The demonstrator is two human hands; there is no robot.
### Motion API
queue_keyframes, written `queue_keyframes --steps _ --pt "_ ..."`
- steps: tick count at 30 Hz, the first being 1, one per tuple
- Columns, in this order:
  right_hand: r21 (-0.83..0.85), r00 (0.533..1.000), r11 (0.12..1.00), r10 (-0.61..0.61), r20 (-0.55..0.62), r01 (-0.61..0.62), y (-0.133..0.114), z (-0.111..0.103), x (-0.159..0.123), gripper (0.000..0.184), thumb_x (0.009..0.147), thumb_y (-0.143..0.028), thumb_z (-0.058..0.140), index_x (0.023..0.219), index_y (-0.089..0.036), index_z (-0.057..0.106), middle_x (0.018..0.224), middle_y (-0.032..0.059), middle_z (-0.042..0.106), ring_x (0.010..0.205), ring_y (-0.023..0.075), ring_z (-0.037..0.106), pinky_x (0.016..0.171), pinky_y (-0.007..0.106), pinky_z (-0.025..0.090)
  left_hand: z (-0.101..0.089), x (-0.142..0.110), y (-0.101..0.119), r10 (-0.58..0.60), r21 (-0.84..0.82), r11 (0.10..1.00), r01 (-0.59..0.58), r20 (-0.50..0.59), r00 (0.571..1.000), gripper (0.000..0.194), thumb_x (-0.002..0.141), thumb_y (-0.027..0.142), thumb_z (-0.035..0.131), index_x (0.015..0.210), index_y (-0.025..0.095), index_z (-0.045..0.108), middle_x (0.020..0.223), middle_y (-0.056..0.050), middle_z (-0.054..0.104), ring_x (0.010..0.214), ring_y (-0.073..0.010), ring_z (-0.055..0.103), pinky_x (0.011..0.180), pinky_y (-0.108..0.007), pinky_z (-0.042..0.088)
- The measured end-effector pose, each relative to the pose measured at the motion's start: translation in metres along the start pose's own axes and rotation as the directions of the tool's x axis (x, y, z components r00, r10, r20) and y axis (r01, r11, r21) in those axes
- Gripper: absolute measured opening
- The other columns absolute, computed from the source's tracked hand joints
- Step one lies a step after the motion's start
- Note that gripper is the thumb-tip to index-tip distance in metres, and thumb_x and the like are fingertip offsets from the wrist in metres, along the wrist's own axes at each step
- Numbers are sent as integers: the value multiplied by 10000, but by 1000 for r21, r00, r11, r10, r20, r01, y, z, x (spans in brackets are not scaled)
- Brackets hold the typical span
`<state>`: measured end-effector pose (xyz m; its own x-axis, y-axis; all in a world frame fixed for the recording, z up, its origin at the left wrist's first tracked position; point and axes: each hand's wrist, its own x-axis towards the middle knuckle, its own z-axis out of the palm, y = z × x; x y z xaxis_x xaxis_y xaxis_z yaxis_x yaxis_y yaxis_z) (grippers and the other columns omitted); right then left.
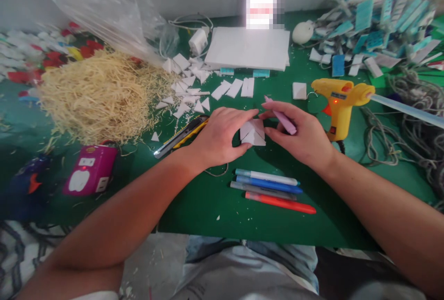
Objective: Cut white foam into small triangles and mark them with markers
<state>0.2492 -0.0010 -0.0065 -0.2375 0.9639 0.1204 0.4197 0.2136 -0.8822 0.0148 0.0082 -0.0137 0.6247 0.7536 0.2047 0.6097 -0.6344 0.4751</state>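
Observation:
My left hand (222,135) holds a small white foam-like piece (253,133) by its left side, thumb at the near edge and fingers at the far edge. Dark slanting lines meet in a peak on its face. Tucked in my right hand (301,135) is a light purple marker (286,122); the thumb and fingers of that hand are close to the piece's right side, and whether they touch it I cannot tell. Nearer me lie a teal-and-white marker (267,177), a blue one (268,184), a grey one (263,190) and a red one (282,203).
A yellow glue gun (338,105) stands right, its light lit. A utility knife (180,137) lies beside my left hand. White offcuts (187,91), wood shavings (93,96), a white sheet stack (246,47), a magenta power adapter (90,170) and grey cord (412,124) surround the work area.

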Motion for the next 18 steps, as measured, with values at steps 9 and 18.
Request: queue_keyframes --steps 9,18 --pt "387 964 921 129 -234 -30 -15 -3 0 344 946 -553 674 943 -232 797 644 9 672 506 150 579 440 291 477 0 1 -4 18 53 998 -18 0 1000 701 892 299 666 1549 152 472 1402 -141 695 1283 -333 634 1127 -491 445" --pt "250 980 949 196 17 -194 -17 -5 1 210 849 -430 807 868 -225 768 688 6 720 499 130 591 488 287 515 -2 -1 -5 8 35 999 -8 -6 1000 708 902 296 680 1555 145 453 1358 -136 712 1256 -321 642 1110 -472 455"
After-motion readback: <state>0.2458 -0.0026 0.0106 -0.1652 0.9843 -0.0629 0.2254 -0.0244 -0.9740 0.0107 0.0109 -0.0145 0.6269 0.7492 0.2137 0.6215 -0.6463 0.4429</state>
